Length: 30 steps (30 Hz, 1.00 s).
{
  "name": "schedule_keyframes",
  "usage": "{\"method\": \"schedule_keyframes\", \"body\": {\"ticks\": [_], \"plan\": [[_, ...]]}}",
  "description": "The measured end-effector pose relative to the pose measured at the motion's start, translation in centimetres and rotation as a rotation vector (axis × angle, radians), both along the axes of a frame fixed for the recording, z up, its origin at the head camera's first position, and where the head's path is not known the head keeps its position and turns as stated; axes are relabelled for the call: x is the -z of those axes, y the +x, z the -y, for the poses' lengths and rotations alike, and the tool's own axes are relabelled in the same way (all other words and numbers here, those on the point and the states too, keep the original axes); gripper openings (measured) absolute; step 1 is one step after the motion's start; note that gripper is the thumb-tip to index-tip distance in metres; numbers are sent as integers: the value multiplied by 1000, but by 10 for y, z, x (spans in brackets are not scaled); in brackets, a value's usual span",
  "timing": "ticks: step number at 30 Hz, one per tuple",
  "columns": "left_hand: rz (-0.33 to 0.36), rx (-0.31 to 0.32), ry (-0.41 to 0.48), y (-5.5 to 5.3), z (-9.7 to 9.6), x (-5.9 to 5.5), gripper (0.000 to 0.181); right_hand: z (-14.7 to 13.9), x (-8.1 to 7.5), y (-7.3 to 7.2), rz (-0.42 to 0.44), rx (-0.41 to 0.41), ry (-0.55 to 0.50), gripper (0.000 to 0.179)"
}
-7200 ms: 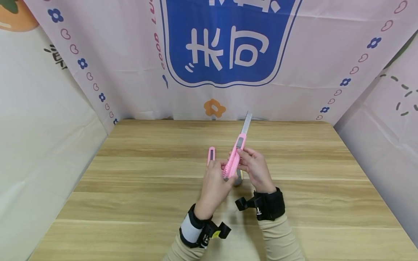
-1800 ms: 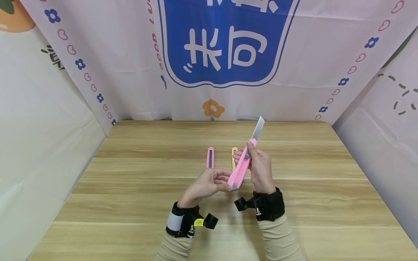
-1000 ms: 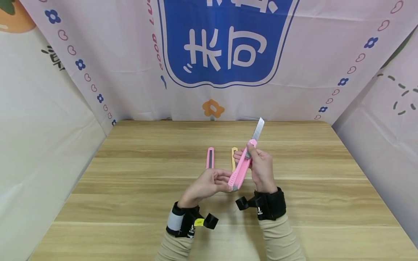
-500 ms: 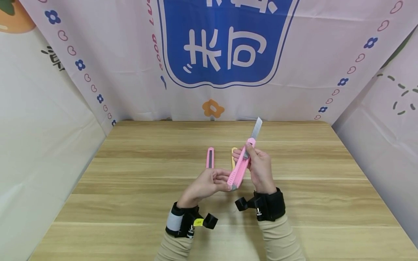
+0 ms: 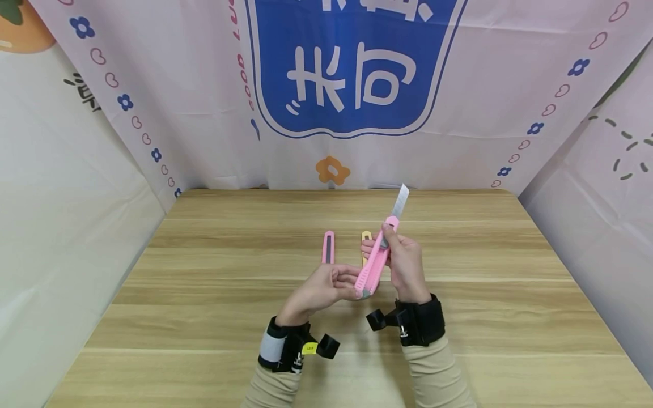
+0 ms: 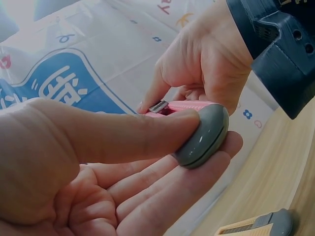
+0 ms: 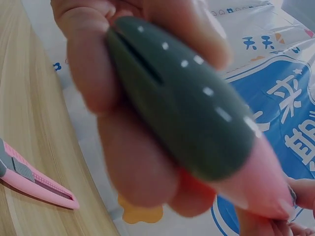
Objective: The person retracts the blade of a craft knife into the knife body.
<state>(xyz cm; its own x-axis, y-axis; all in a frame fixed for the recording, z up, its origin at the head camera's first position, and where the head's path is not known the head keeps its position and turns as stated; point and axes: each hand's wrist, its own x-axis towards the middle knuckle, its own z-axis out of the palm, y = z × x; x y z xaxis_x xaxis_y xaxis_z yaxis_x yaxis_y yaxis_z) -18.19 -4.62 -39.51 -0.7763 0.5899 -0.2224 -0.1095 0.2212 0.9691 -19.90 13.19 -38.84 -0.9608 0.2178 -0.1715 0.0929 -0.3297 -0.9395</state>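
A pink utility knife (image 5: 374,263) is held up over the table, its silver blade (image 5: 401,200) extended and pointing away, up and to the right. My right hand (image 5: 406,263) grips the upper body, thumb lying along the grey slider side near the nose. At the other end, my left hand (image 5: 321,288) pinches the grey tail cap (image 6: 204,137) between thumb and fingers. In the right wrist view the cap looms large and blurred. A second pink utility knife (image 5: 329,247) lies on the table beyond the left hand, and a yellow utility knife (image 5: 365,236) lies partly hidden behind the right fingers.
The wood-grain table (image 5: 204,317) ends at the back against a printed cloth (image 5: 214,147) with a blue emblem. White cloth sides (image 5: 76,226) flank it left and right. Black camera bands (image 5: 423,320) sit on both wrists.
Since the oldest frame, my left hand has shifted down-left along the tail, the slider sits further from the nose, and the knife has moved slightly right. In the last second it barely moves.
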Motion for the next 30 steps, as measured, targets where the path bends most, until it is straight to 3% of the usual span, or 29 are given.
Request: {"method": "schedule_keyframes", "body": {"ticks": [24,30], "plan": [[4,-4,-6,0,1,-1,46,0,-1,0,-10,-22,-6,26],[8,-18,-7,0,2,0,46,1,-2,0,-10,-56,-5,36]]}}
